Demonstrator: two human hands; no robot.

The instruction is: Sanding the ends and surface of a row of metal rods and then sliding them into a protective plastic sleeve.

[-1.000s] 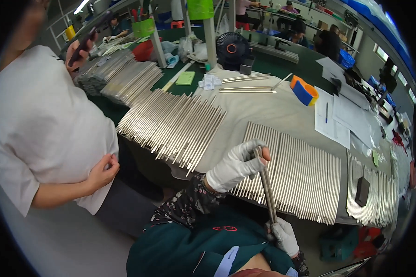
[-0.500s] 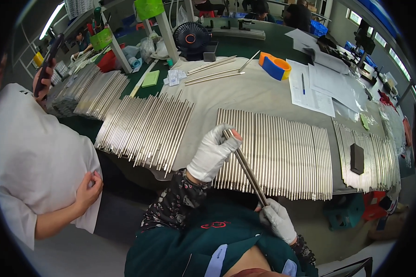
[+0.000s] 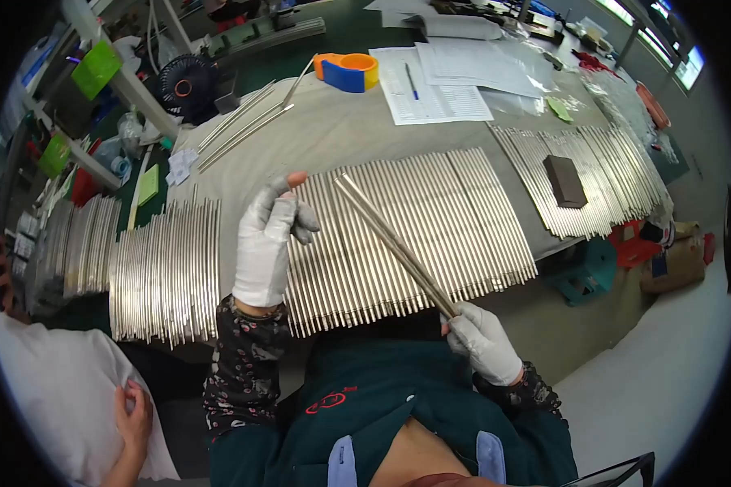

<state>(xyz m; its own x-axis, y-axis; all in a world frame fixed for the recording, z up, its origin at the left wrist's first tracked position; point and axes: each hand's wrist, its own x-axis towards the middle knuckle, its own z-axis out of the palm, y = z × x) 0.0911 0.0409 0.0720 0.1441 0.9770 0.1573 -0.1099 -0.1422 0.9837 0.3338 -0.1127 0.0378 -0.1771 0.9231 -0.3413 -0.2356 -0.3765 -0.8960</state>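
Note:
My right hand [image 3: 483, 345], in a white glove, is closed around the near end of a few thin metal rods [image 3: 394, 247]. The rods slant up and to the left, their far ends free above a wide row of similar metal rods [image 3: 430, 211] laid side by side on the table. My left hand [image 3: 268, 235], gloved with one bare fingertip showing, is raised over the left edge of that row. Its fingers are partly bent and apart, with nothing seen in them.
A second batch of rods [image 3: 166, 276] lies to the left, and a third [image 3: 601, 174] to the right under a dark block [image 3: 565, 182]. Farther back are loose rods [image 3: 248, 134], an orange-and-blue tape dispenser [image 3: 347, 73], and papers [image 3: 430, 93]. Another person [image 3: 73, 398] stands at left.
My left hand has let go of the rods' upper end and moved left. My right hand still grips their lower end. The view has turned toward the right.

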